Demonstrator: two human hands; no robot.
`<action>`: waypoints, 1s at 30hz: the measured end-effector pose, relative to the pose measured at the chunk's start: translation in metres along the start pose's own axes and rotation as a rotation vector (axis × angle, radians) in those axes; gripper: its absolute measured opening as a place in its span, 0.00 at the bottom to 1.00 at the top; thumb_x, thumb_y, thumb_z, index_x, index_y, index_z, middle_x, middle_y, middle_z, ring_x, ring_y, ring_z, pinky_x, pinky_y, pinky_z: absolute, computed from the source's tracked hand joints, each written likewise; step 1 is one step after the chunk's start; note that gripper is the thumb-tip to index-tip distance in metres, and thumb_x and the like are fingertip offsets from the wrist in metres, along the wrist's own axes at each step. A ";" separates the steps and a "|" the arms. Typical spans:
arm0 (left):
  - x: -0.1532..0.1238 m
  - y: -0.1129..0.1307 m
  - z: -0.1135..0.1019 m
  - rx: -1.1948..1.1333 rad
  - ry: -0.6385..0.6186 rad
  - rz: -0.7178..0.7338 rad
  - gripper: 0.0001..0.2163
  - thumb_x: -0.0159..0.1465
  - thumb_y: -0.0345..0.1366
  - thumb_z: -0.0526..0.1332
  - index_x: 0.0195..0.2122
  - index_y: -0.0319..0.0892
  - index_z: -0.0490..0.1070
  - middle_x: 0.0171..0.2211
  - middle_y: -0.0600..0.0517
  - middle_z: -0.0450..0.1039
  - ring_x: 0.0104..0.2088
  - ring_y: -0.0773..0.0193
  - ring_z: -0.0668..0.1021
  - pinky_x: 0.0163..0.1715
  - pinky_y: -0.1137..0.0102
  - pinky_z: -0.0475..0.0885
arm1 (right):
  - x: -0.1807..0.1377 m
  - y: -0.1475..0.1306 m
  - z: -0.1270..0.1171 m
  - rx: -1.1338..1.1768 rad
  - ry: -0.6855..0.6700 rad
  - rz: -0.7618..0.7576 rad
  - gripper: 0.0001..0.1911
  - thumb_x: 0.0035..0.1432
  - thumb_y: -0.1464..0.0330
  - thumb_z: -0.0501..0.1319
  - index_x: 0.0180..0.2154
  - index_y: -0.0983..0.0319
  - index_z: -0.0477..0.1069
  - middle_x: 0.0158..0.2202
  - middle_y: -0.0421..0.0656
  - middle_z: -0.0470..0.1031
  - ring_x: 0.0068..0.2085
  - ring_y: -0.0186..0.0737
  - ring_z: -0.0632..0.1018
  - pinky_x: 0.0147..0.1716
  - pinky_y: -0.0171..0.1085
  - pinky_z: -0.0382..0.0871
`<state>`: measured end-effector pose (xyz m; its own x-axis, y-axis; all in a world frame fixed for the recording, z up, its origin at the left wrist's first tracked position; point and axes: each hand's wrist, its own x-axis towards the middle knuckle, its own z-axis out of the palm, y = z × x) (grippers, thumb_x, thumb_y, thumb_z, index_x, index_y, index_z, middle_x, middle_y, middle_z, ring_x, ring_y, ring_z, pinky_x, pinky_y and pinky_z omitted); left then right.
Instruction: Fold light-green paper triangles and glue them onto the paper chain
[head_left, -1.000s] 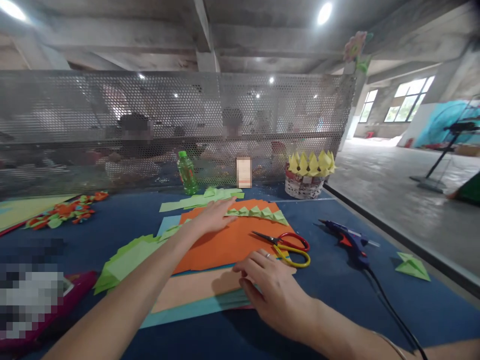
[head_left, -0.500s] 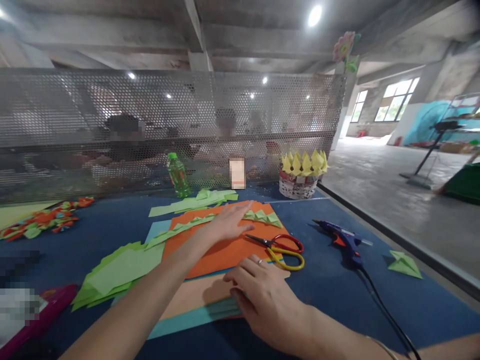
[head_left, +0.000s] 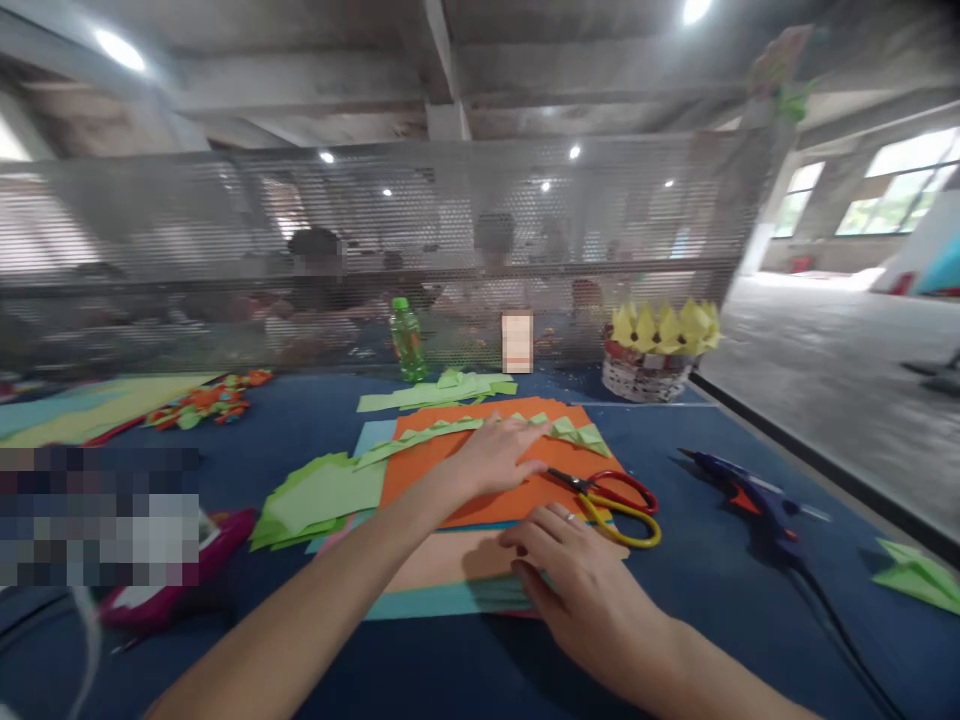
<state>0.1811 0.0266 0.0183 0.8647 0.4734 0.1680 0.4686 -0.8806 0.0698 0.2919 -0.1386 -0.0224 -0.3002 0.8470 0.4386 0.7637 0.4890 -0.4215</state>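
My left hand [head_left: 501, 452] lies flat with fingers stretched out across a folded green paper strip [head_left: 420, 436] with a zigzag edge. Beneath both is a stack of coloured sheets with an orange sheet [head_left: 420, 490] on top. My right hand [head_left: 581, 575] rests loosely bent over the near part of the stack, by a peach sheet [head_left: 431, 562]; thumb and forefinger are apart and nothing shows between them. Just beyond it, scissors [head_left: 600, 492] with one red and one yellow handle lie on the orange sheet, blades toward my left thumb.
A blue glue gun [head_left: 750, 495] and a folded green piece [head_left: 919, 575] lie right. Green sheets [head_left: 319, 500] are left, near a magenta tool [head_left: 180, 570]. Behind stand a green bottle [head_left: 407, 340], a basket with yellow paper points [head_left: 649, 375] and a perforated metal screen [head_left: 225, 230].
The view has swung left, so everything sits farther right in the picture. Both hands keep nearly the same places on the paper; the scissors have not visibly moved.
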 end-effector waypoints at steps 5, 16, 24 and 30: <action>-0.066 -0.017 -0.017 0.092 -0.001 -0.239 0.13 0.71 0.40 0.62 0.53 0.40 0.72 0.52 0.45 0.74 0.49 0.55 0.78 0.51 0.54 0.75 | -0.002 0.007 0.004 -0.011 0.012 -0.039 0.11 0.69 0.74 0.53 0.47 0.56 0.70 0.43 0.44 0.75 0.42 0.46 0.77 0.40 0.43 0.71; -0.184 -0.086 -0.030 0.194 -0.063 -0.910 0.15 0.71 0.41 0.62 0.55 0.41 0.70 0.54 0.45 0.72 0.49 0.55 0.78 0.48 0.55 0.76 | 0.000 0.009 0.001 0.008 -0.040 0.007 0.11 0.71 0.70 0.51 0.46 0.57 0.71 0.43 0.45 0.76 0.45 0.44 0.78 0.42 0.43 0.73; -0.180 -0.095 -0.023 0.067 -0.040 -1.050 0.16 0.70 0.41 0.63 0.56 0.41 0.70 0.54 0.44 0.72 0.49 0.54 0.78 0.48 0.55 0.77 | 0.004 0.010 0.002 0.001 -0.021 -0.007 0.11 0.69 0.71 0.52 0.46 0.57 0.72 0.43 0.45 0.76 0.45 0.45 0.79 0.42 0.44 0.75; -0.188 -0.094 -0.033 -0.061 0.063 -1.059 0.16 0.70 0.41 0.63 0.57 0.40 0.69 0.54 0.44 0.72 0.49 0.54 0.78 0.48 0.55 0.77 | 0.006 0.012 0.002 0.004 -0.021 -0.023 0.10 0.68 0.72 0.53 0.45 0.57 0.71 0.43 0.45 0.77 0.45 0.46 0.79 0.43 0.44 0.74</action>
<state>-0.0315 0.0196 0.0125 0.0099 0.9990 0.0429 0.9656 -0.0207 0.2593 0.2981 -0.1278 -0.0261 -0.3298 0.8397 0.4314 0.7544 0.5091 -0.4144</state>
